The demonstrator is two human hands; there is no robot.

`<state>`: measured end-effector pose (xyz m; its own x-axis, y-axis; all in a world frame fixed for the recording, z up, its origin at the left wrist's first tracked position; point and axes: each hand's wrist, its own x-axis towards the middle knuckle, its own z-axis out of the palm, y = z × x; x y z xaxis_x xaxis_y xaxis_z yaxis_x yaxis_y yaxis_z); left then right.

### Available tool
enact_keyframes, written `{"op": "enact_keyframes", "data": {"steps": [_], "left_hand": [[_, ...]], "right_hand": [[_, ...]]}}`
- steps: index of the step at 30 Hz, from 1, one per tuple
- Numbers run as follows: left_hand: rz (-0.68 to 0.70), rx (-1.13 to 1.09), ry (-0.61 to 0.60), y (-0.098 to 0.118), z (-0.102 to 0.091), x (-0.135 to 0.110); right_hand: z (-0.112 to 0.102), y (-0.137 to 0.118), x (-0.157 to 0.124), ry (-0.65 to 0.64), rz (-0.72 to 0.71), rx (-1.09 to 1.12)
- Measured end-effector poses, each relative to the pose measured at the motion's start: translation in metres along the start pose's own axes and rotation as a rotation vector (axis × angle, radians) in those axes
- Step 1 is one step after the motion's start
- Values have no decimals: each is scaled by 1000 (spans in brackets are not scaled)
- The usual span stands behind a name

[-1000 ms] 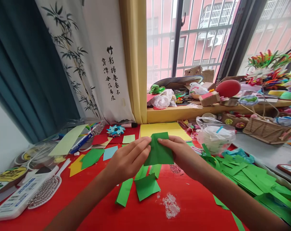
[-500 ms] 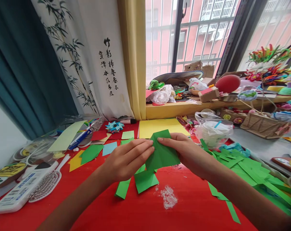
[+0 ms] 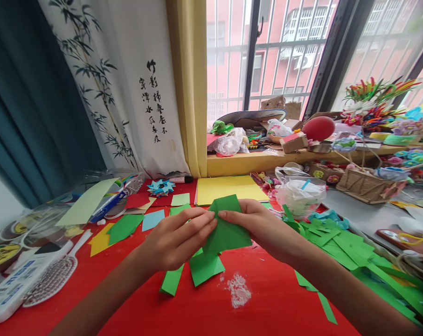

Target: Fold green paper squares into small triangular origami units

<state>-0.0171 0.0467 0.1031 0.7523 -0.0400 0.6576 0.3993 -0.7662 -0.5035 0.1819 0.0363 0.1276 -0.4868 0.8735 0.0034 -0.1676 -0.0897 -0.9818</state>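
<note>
Both hands hold one piece of green paper [image 3: 227,228] above the red table [image 3: 204,308]. My left hand [image 3: 176,240] pinches its left edge with fingertips pressed together. My right hand [image 3: 262,226] grips the right side, the index finger laid across the paper's upper part toward the left hand. The top of the paper is creased into a point. Under the hands lie a green square [image 3: 204,268] and a green strip [image 3: 171,281].
A heap of green strips [image 3: 354,247] lies at the right, a yellow sheet [image 3: 228,188] behind the hands, coloured scraps [image 3: 127,224] at the left, a hairbrush [image 3: 52,275] and a white box [image 3: 8,291] at the front left. A plastic bag [image 3: 300,193] and basket [image 3: 367,185] stand beyond.
The hands stay on the green paper and have worked its top edge; the fingertips have come closer together. The view has swung slightly to the right.
</note>
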Motion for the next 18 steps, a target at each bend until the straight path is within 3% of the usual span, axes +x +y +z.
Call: {"op": "enact_keyframes", "data": {"steps": [9,12,14,18], "left_hand": [[-15,-18,13,1,2,2],[-89,-74,22,5,1,7],[-246,-154,29,8,-2,13],[-768,-351,42,14,-12,28]], "right_hand": [[0,4,1,-7,-40,-22],[0,7,3,29,-65,-47],[-1,9,4,55,-66,-94],[0,11,4,41,-90,-165]]}}
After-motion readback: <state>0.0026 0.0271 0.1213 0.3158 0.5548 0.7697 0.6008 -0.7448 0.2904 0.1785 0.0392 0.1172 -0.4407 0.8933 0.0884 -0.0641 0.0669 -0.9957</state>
